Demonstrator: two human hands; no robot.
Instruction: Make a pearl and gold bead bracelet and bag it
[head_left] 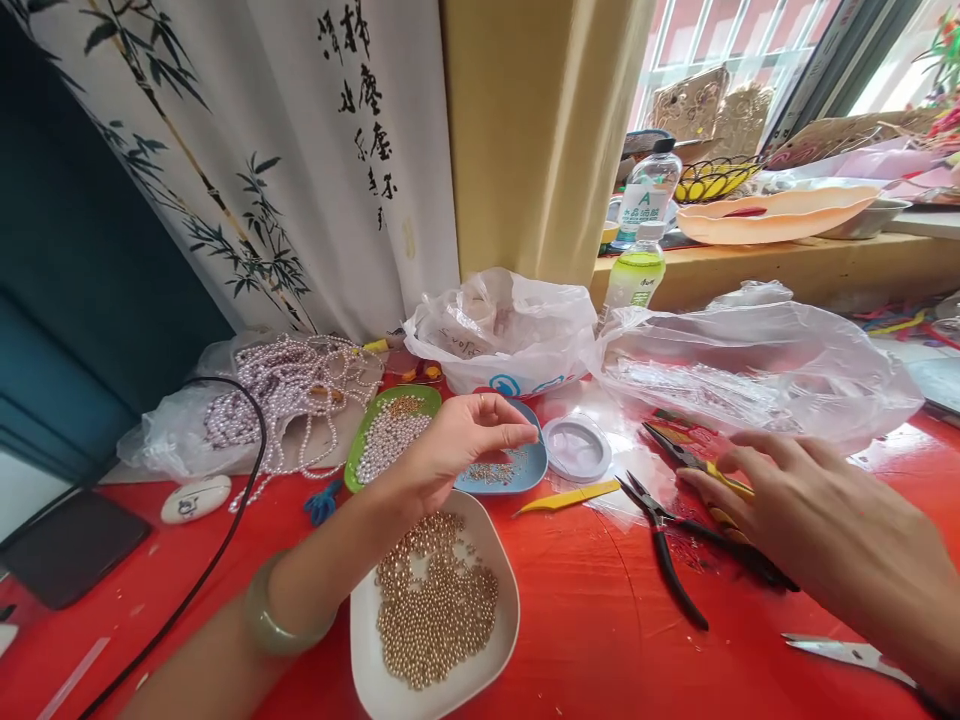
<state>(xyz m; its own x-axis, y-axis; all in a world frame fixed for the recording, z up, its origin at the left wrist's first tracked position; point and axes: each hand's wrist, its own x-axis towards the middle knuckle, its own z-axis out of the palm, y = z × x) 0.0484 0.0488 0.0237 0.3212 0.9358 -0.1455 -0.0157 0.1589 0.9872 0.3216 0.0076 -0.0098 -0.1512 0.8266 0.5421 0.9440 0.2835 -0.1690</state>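
Note:
My left hand [472, 440] hovers above the blue tray [531, 465], thumb and fingertips pressed together. Whatever lies in that pinch is too small to make out. On the right, my right hand [810, 500] has its fingers around the yellow handle of a pair of pliers [679, 450]; the palm side is hidden. Black-handled pliers [664, 545] lie open just beside it. Yellow tweezers [570, 497] rest between the two hands. Below my left forearm, a white tray [506, 620] holds many gold beads [439, 610]. Small metallic bits lie in the blue tray.
A green tray [352, 465] of pearl beads stands left of the blue one. Strings of lilac beads [277, 390] spill from a bag. Plastic bags [510, 335], a round clear container [576, 447] and bottles [636, 270] line the back. Scissors [847, 652] lie front right; a black cable [251, 500] crosses the left.

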